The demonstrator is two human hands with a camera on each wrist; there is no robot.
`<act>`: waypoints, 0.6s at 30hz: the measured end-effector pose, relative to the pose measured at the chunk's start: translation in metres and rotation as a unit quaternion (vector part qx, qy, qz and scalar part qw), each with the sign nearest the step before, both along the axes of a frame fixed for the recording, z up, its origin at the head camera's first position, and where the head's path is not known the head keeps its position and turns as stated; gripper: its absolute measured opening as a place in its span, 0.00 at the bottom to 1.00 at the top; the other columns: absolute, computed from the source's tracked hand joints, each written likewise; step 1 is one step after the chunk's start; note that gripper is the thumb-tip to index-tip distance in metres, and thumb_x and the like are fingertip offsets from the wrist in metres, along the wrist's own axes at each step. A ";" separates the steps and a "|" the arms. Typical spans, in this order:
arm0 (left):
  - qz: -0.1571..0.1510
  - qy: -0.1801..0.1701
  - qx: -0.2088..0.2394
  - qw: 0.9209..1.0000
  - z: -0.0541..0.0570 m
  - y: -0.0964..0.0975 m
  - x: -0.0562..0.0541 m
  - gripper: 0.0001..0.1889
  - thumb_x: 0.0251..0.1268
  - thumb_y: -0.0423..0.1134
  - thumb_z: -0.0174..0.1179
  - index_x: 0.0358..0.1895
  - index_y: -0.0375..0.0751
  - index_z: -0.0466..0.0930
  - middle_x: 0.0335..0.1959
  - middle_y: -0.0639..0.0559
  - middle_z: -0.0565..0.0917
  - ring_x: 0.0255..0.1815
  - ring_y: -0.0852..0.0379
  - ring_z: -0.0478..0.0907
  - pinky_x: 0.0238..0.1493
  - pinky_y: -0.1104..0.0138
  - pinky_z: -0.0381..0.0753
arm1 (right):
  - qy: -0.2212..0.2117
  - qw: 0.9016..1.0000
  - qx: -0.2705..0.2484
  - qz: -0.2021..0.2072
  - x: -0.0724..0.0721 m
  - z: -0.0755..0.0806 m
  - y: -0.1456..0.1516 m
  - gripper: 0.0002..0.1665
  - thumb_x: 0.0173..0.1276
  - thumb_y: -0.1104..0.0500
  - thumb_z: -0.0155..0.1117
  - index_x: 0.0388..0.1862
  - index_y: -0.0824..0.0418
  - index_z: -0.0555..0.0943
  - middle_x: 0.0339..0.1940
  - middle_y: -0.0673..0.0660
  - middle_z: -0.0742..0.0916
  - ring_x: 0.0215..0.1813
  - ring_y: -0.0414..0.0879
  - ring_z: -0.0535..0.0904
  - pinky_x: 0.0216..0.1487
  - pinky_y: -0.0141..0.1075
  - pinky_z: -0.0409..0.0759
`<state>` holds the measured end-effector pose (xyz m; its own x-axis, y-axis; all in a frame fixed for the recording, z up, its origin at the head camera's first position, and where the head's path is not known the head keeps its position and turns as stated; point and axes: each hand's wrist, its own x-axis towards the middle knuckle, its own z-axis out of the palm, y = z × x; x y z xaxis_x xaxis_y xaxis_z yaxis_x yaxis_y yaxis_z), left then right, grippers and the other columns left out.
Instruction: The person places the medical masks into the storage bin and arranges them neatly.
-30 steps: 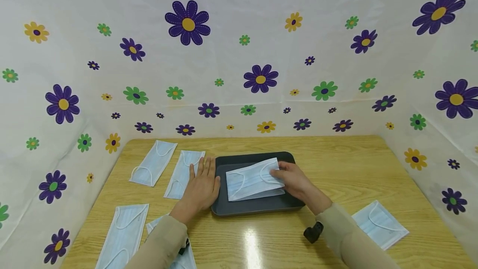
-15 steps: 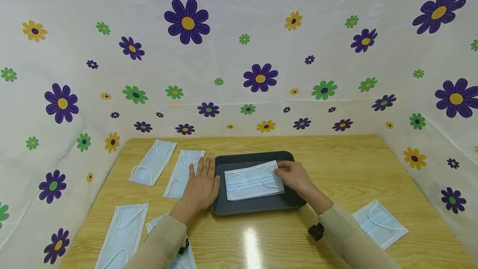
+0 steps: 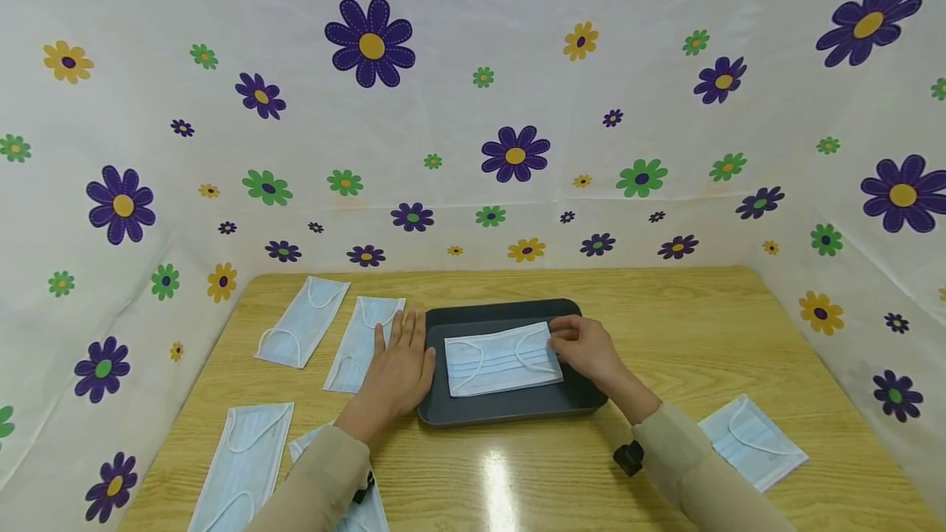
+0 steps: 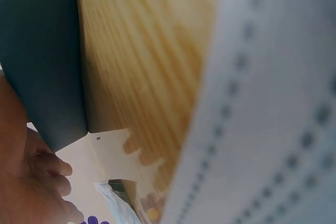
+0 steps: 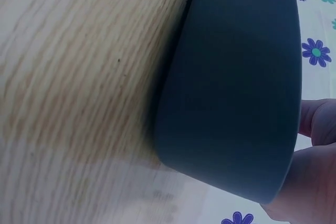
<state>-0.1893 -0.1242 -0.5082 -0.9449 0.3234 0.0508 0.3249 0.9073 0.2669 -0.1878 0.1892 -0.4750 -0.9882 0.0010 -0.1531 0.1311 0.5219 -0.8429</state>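
Observation:
A blue face mask [image 3: 502, 358] lies flat in the dark grey tray [image 3: 510, 409], ear loops up. My right hand [image 3: 590, 351] is over the tray's right side, thumb and fingers slightly bent, fingertips at the mask's right edge. In the right wrist view, the tray's outer wall [image 5: 231, 87] hides much of that hand [image 5: 310, 187]. With fingers straight, my left hand [image 3: 399, 368] rests along the tray's left side. Its fingers partly cover another face mask [image 3: 355, 351] on the table. The left wrist view shows the left hand [image 4: 31, 182] beside the tray [image 4: 44, 61].
More face masks lie on the wooden table [image 3: 665, 310]: one at the back left [image 3: 305, 323], one at the front left [image 3: 242, 466], one partly under the left forearm [image 3: 365, 507], one at the right [image 3: 754, 443]. Flowered cloth [image 3: 443, 105] encloses the back and sides.
The mask in the tray has settled flat, its raised right end lowered. My right fingers have slid off it toward the right edge. The left hand has stayed in place.

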 end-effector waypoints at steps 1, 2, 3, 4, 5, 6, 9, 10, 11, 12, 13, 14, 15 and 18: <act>0.000 -0.001 0.000 1.000 0.000 0.000 0.000 0.35 0.87 0.47 0.42 0.84 0.29 0.49 0.85 0.31 0.56 0.87 0.31 0.47 0.82 0.30 0.44 | 0.002 1.000 0.003 0.000 0.000 0.000 0.000 0.20 0.74 0.67 0.65 0.61 0.75 0.80 0.50 0.72 0.88 0.47 0.57 0.89 0.48 0.47 0.91; 0.000 -0.001 0.001 1.000 0.000 0.000 0.000 0.35 0.87 0.47 0.42 0.84 0.29 0.49 0.85 0.31 0.56 0.87 0.31 0.47 0.82 0.30 0.44 | 0.006 1.000 0.006 0.000 0.000 0.000 0.000 0.20 0.74 0.67 0.65 0.61 0.75 0.80 0.49 0.72 0.88 0.46 0.57 0.89 0.47 0.46 0.91; 0.001 -0.001 0.001 1.000 0.000 0.000 0.000 0.35 0.87 0.47 0.42 0.84 0.29 0.50 0.85 0.31 0.56 0.87 0.31 0.47 0.82 0.30 0.44 | 0.011 1.000 0.009 0.002 0.000 0.001 0.000 0.20 0.73 0.67 0.65 0.61 0.75 0.80 0.49 0.72 0.89 0.45 0.56 0.89 0.46 0.46 0.91; 0.001 -0.002 0.001 1.000 0.000 0.000 0.000 0.35 0.87 0.47 0.42 0.84 0.29 0.49 0.85 0.31 0.56 0.88 0.32 0.47 0.82 0.30 0.44 | 0.014 1.000 0.012 0.002 0.000 0.002 0.000 0.20 0.73 0.67 0.65 0.61 0.76 0.80 0.49 0.72 0.89 0.44 0.56 0.89 0.46 0.45 0.91; 0.001 -0.003 0.001 1.000 0.000 0.000 0.000 0.35 0.87 0.48 0.42 0.84 0.29 0.49 0.85 0.31 0.56 0.88 0.32 0.46 0.82 0.30 0.44 | 0.018 1.000 0.016 0.003 0.000 0.002 0.000 0.20 0.73 0.67 0.64 0.60 0.76 0.80 0.48 0.72 0.89 0.43 0.55 0.90 0.45 0.45 0.91; 0.001 -0.003 0.001 1.000 0.000 0.000 0.000 0.35 0.87 0.48 0.42 0.84 0.29 0.49 0.85 0.31 0.56 0.88 0.32 0.46 0.82 0.30 0.44 | 0.021 1.000 0.021 0.004 0.000 0.003 0.000 0.20 0.73 0.67 0.64 0.60 0.76 0.80 0.48 0.72 0.89 0.42 0.55 0.90 0.44 0.44 0.91; 0.002 -0.004 0.000 1.000 0.000 0.000 0.000 0.35 0.87 0.48 0.42 0.84 0.29 0.49 0.85 0.31 0.55 0.88 0.32 0.46 0.82 0.31 0.44 | 0.035 0.998 0.045 0.010 0.001 0.005 0.001 0.18 0.73 0.67 0.65 0.59 0.76 0.81 0.46 0.71 0.89 0.41 0.55 0.90 0.44 0.45 0.91; 0.001 -0.004 0.000 1.000 0.000 0.000 0.000 0.35 0.87 0.48 0.42 0.84 0.29 0.49 0.85 0.31 0.55 0.88 0.32 0.46 0.82 0.31 0.44 | 0.041 0.998 0.054 0.012 0.002 0.005 0.001 0.18 0.73 0.67 0.65 0.58 0.75 0.81 0.46 0.70 0.90 0.42 0.56 0.90 0.45 0.46 0.90; 0.001 -0.004 -0.001 1.000 0.000 0.000 0.000 0.35 0.87 0.48 0.42 0.84 0.29 0.49 0.85 0.31 0.55 0.88 0.32 0.46 0.82 0.31 0.44 | 0.051 0.997 0.064 0.016 0.003 0.005 0.001 0.17 0.72 0.67 0.65 0.57 0.75 0.82 0.45 0.70 0.90 0.43 0.57 0.90 0.47 0.48 0.90; 0.001 -0.003 0.000 1.000 0.000 0.000 0.000 0.35 0.87 0.48 0.42 0.84 0.29 0.49 0.85 0.31 0.55 0.88 0.32 0.46 0.82 0.30 0.44 | 0.060 0.995 0.073 0.019 0.003 0.005 0.001 0.17 0.72 0.67 0.65 0.56 0.75 0.82 0.45 0.70 0.90 0.44 0.59 0.89 0.48 0.50 0.89; 0.001 -0.002 0.000 1.000 0.000 0.000 0.000 0.35 0.87 0.48 0.42 0.84 0.29 0.49 0.85 0.31 0.56 0.88 0.32 0.46 0.82 0.30 0.44 | 0.071 0.994 0.082 0.025 0.003 0.005 0.001 0.16 0.72 0.67 0.65 0.55 0.75 0.83 0.46 0.70 0.90 0.46 0.60 0.89 0.50 0.52 0.88; 0.001 -0.002 0.000 1.000 0.000 0.000 0.000 0.35 0.87 0.48 0.42 0.84 0.29 0.49 0.85 0.31 0.56 0.88 0.32 0.47 0.82 0.30 0.44 | 0.082 0.992 0.090 0.033 0.004 0.005 0.001 0.16 0.72 0.67 0.66 0.55 0.74 0.83 0.47 0.69 0.90 0.48 0.61 0.89 0.51 0.53 0.88; 0.001 -0.001 0.000 1.000 0.000 0.000 0.000 0.35 0.87 0.48 0.42 0.84 0.29 0.50 0.85 0.31 0.56 0.88 0.32 0.47 0.82 0.30 0.44 | 0.091 0.990 0.098 0.045 0.004 0.004 0.001 0.15 0.72 0.67 0.66 0.54 0.74 0.84 0.48 0.69 0.90 0.49 0.61 0.89 0.53 0.54 0.87; 0.002 -0.001 0.000 1.000 0.000 0.000 0.000 0.35 0.87 0.48 0.42 0.84 0.29 0.50 0.85 0.31 0.56 0.88 0.32 0.47 0.82 0.30 0.45 | 0.099 0.986 0.106 0.076 0.005 0.000 0.000 0.15 0.73 0.66 0.66 0.55 0.72 0.84 0.51 0.69 0.90 0.52 0.62 0.89 0.55 0.54 0.87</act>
<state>-0.1892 -0.1242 -0.5080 -0.9460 0.3205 0.0496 0.3217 0.9082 0.2676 -0.1831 0.1895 -0.4748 -0.9899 -0.1387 0.0310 -0.1191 0.6903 -0.7136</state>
